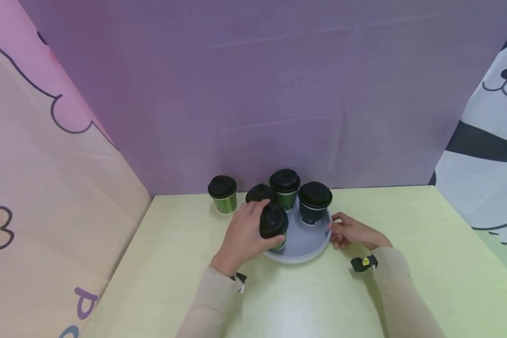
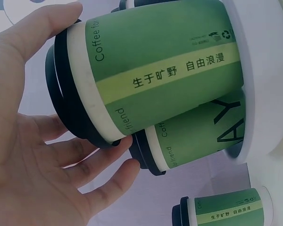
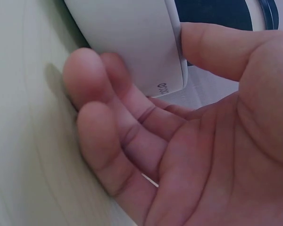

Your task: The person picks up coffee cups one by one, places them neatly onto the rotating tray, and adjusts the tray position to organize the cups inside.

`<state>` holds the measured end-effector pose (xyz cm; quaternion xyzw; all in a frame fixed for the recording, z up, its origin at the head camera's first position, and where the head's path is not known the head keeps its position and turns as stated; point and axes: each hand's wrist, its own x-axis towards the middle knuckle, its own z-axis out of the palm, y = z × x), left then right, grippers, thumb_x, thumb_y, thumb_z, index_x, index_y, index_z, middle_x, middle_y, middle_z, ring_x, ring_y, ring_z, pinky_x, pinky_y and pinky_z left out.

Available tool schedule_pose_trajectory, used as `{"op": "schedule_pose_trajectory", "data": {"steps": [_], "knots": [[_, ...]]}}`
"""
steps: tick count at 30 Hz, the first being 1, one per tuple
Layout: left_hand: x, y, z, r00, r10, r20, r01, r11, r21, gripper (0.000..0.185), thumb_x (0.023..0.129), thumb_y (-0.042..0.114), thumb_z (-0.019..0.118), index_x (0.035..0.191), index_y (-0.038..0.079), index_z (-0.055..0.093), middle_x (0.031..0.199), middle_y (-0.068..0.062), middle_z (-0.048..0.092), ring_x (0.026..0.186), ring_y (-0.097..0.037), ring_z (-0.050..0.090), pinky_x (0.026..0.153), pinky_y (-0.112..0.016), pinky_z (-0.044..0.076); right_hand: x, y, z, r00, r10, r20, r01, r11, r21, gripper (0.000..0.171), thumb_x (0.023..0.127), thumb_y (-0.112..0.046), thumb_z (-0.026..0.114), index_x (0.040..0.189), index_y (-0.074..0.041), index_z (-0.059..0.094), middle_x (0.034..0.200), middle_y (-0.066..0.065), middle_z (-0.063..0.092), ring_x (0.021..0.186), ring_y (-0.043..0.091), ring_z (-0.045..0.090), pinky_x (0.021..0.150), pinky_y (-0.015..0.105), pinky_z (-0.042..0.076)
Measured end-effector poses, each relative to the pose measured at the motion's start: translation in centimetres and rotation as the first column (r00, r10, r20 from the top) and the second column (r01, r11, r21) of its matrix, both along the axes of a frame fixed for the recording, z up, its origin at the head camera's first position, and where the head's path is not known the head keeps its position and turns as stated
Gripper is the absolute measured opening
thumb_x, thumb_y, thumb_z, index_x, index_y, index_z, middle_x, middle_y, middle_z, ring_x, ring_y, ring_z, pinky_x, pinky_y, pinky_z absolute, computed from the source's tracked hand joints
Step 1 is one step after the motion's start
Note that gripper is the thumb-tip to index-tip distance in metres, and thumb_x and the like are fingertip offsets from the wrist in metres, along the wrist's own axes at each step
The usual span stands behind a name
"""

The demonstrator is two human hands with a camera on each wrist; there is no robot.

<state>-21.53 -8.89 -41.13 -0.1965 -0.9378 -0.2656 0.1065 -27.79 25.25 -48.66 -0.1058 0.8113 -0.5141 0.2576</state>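
Note:
My left hand (image 1: pixel 247 234) is curled round the black lid of a green paper coffee cup (image 2: pixel 165 66), thumb on one side and fingers on the other. This cup stands upright at the front left of a round grey tray (image 1: pixel 306 246). At the tray's right edge my right hand (image 1: pixel 352 233) pinches the rim, the thumb on top and the fingers against the outer wall (image 3: pixel 132 42). Behind the gripped cup is another lidded cup (image 1: pixel 260 191), mostly hidden by the left hand. A green cup (image 1: pixel 285 199) and a dark cup (image 1: pixel 313 212) stand farther back on the tray.
One more green lidded cup (image 1: pixel 225 203) stands on the pale table (image 1: pixel 173 249), left of the tray. A purple backdrop (image 1: pixel 253 94) rises right behind the cups, with printed panels (image 1: pixel 46 164) on both sides.

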Motion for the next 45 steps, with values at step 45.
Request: {"op": "schedule_pose_trajectory", "data": {"steps": [45], "knots": [[-0.04,0.38,-0.46,0.999,-0.037,-0.007,0.036,0.994,-0.107,0.081,0.088,0.048,0.077,0.155,0.016,0.043,0.151,-0.011,0.050,0.138,-0.030,0.048,0.113,-0.048,0.043,-0.08,0.12,0.11,0.999,0.047,-0.008,-0.047,0.997,0.063,0.052,0.101,-0.031,0.065,0.126,0.005,0.038,0.098,0.010,0.068,0.078,0.019,0.065,0.069,0.031,0.055]]}}
